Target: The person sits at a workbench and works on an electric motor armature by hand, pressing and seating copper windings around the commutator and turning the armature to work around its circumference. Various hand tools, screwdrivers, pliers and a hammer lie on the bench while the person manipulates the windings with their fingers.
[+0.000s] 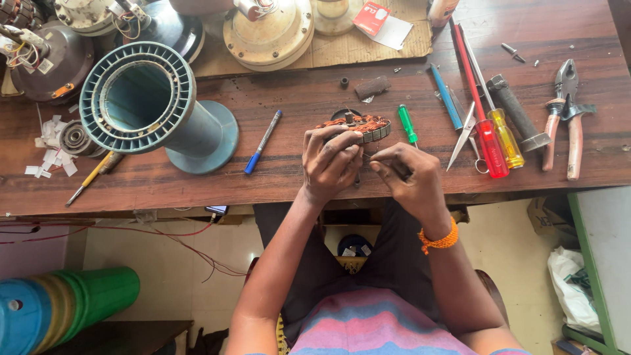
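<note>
A round motor stator (358, 126) with copper windings and a grey metal rim rests on the wooden workbench (296, 98). My left hand (330, 161) grips its near edge, fingers curled over the top. My right hand (406, 176), with an orange thread band at the wrist, is closed just right of it, pinching something thin that I cannot make out. A green-handled screwdriver (408, 125) lies right beside the stator.
A teal ribbed spool (151, 105) lies on its side at left, a blue pen (263, 141) near it. Red and yellow screwdrivers (490, 131), scissors (463, 135), a hammer (519, 115) and pliers (565, 115) lie at right. Fan motor housings (269, 29) stand at the back.
</note>
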### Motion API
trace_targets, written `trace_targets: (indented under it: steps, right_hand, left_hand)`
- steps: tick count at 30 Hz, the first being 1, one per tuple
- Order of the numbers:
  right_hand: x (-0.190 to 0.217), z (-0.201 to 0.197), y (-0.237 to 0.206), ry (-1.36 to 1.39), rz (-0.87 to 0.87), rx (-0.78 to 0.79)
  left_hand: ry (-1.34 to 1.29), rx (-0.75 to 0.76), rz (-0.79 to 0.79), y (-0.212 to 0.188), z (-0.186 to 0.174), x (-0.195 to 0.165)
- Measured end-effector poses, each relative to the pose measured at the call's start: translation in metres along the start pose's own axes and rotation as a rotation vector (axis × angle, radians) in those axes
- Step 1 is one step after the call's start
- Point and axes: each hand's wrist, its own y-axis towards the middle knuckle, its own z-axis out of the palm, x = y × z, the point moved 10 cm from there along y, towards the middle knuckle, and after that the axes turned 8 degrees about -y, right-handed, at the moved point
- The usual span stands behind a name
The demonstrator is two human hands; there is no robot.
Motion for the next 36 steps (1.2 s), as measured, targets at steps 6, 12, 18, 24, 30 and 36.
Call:
trace_targets:
  steps: [6, 12, 18, 24, 30, 36]
  right_hand:
    - [0.038, -0.007, 0.028, -0.09, -0.123, -0.002]
    - [0.035, 0.012, 0.058, -0.128, -0.001, 0.08]
    - [0.022, 0.021, 0.07, -0.088, 0.076, 0.161]
    - [-0.006, 0.01, 0.072, -0.038, 0.185, 0.115]
    - [-0.027, -0.007, 0.046, 0.047, 0.226, 0.012]
    - [-0.032, -0.002, 0.007, 0.092, 0.217, -0.062]
  left_hand:
    - [0.01, -0.045, -0.083, -0.012, 0.003, 0.012]
    - [-0.005, -0.055, -0.131, -0.02, 0.005, 0.019]
    - [0.002, -0.053, -0.138, -0.016, 0.003, 0.016]
    - [0.011, 0.013, -0.138, -0.008, 0.005, 0.011]
    - [0.032, 0.063, -0.102, -0.003, 0.013, 0.01]
    - [-0.022, 0.061, -0.116, -0.007, 0.014, 0.014]
